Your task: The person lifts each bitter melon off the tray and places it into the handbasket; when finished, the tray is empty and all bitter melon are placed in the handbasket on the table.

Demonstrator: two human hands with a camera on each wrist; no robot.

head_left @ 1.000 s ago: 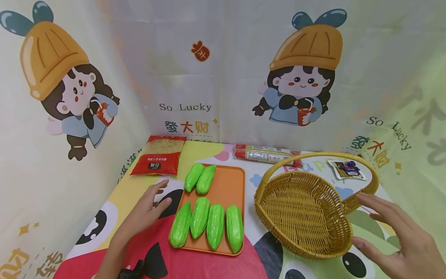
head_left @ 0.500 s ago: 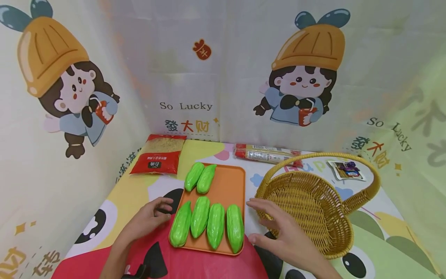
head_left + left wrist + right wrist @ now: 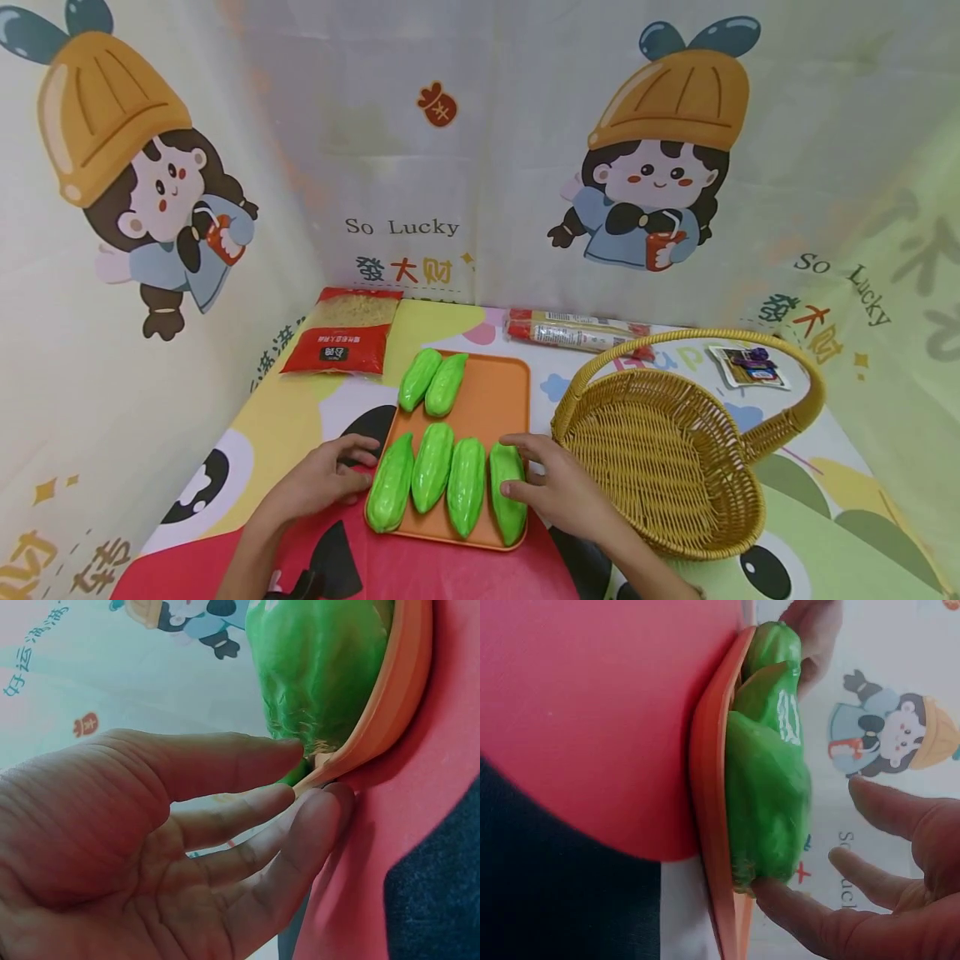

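- The green gourd [image 3: 508, 492] at the right end of the front row on the orange tray [image 3: 495, 400] lies under your right hand [image 3: 558, 492]; your fingers rest along its right side and top, loosely spread and only slightly bent, not wrapped around it.
- In the right wrist view one fingertip [image 3: 780, 896] touches the near end of that gourd, while the other fingers stand off it, apart from each other.
- Your left hand [image 3: 322, 483] is at the tray's left edge, just beside the leftmost gourd [image 3: 390, 483]; its fingers are nearly straight and close together, with the tips against the tray's rim in the left wrist view.
- Between your two hands lie two more gourds [image 3: 450, 475], side by side; another pair [image 3: 433, 383] sits at the tray's far end, beyond your fingertips.
- Just to the right of your right hand stands a wicker basket [image 3: 660, 458] with a hoop handle.
- Farther off, beyond your left hand, lies a red bag of grain [image 3: 341, 333]; a long noodle packet [image 3: 570, 331] lies beyond the tray, and a small sachet [image 3: 750, 367] lies past the basket.
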